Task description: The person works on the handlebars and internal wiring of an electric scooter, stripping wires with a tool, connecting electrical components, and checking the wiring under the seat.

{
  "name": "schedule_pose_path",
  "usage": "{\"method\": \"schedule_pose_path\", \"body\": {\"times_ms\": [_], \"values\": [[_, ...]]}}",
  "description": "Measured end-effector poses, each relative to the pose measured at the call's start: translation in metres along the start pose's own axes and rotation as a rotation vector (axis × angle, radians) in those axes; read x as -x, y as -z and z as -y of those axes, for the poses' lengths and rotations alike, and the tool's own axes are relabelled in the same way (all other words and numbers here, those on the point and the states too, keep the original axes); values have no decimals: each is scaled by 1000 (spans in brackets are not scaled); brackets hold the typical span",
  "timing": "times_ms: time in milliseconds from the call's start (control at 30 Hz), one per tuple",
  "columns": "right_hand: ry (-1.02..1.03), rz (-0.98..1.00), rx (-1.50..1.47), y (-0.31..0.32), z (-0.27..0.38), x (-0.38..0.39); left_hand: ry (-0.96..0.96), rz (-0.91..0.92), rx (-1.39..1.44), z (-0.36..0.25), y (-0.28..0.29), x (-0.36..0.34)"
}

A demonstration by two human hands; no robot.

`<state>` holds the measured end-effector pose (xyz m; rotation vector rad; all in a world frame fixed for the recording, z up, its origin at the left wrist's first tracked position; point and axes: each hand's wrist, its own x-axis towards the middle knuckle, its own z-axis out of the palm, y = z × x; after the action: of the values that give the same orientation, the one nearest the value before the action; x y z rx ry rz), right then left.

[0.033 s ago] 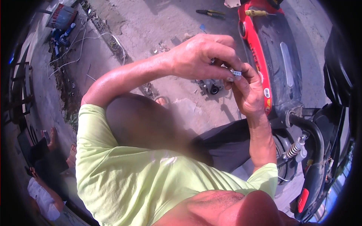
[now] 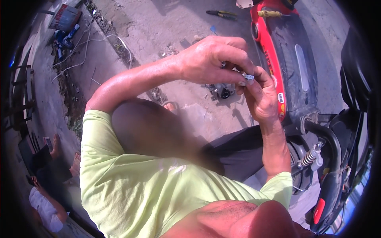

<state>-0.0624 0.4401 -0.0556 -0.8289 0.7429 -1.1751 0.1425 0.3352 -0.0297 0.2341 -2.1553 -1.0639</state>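
A small white plastic connector [image 2: 249,77] with a row of dark slots is between my two hands, just left of the scooter's red edge. My left hand [image 2: 210,59] reaches across from the left, closed, its thumb and fingertips pinching the connector's near end. From below, my right hand [image 2: 262,97] grips the same piece between thumb and bent fingers. Fingers hide most of it, and whether wires run from it I cannot tell. Beneath my hands, a grey metal engine part [image 2: 223,92] with a round dark opening lies on the concrete.
A red and grey scooter [image 2: 289,59] is at the right, its shock absorber [image 2: 309,157] exposed. A yellow-handled screwdriver [image 2: 270,14] rests on it. Pliers [image 2: 222,15] lie on the ground. At left are a white cable [image 2: 105,39], a metal container [image 2: 64,16] and a seated person [image 2: 47,206].
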Motion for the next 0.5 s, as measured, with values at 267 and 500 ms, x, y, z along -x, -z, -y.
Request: {"method": "schedule_pose_path", "body": {"times_ms": [267,500], "values": [[-33,-100,17,11,10,5,440,-48,585,8,-14,0],[-123,-128,38,-1,5,-6,661,-112,838,18,-10,21]]}}
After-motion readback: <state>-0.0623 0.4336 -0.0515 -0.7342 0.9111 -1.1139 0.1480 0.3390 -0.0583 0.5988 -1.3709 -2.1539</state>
